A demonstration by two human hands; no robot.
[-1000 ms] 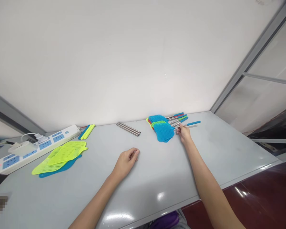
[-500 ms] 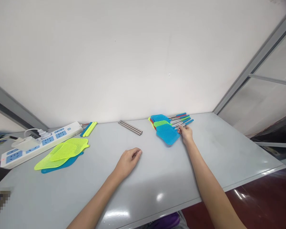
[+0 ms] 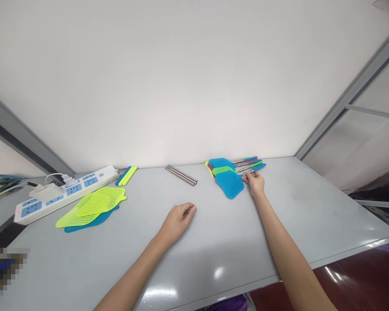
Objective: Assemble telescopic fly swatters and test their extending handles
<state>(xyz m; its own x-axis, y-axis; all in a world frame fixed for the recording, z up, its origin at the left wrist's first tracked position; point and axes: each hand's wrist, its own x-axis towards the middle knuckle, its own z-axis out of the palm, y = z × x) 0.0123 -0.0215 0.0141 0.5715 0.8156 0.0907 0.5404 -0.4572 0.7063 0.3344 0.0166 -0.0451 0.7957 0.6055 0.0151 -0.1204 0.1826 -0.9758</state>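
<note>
A blue fly swatter (image 3: 230, 183) lies frontmost in a group of assembled swatters on the right of the table. My right hand (image 3: 256, 183) is closed, pinching its metal shaft just behind the mesh head. Beside it are a green swatter (image 3: 224, 170) and another blue swatter (image 3: 221, 162), with red and yellow-green edges showing underneath. Their grips point right. My left hand (image 3: 178, 222) rests on the table, fingers curled, with nothing visible in them. Several steel tubes (image 3: 181, 175) lie beyond it, near the wall.
Yellow-green swatter heads (image 3: 100, 203) overlap a blue head (image 3: 89, 226) on the left. Two yellow-green grips (image 3: 128, 176) and a blue grip (image 3: 121, 176) lie against the wall. A white power strip (image 3: 108, 173) with plugs stands behind the heads. A metal frame borders the right side.
The view has shifted, so everything sits slightly further right in the picture. The front blue swatter's grip now lies closer to the other grips. My left hand stays resting on the table.
</note>
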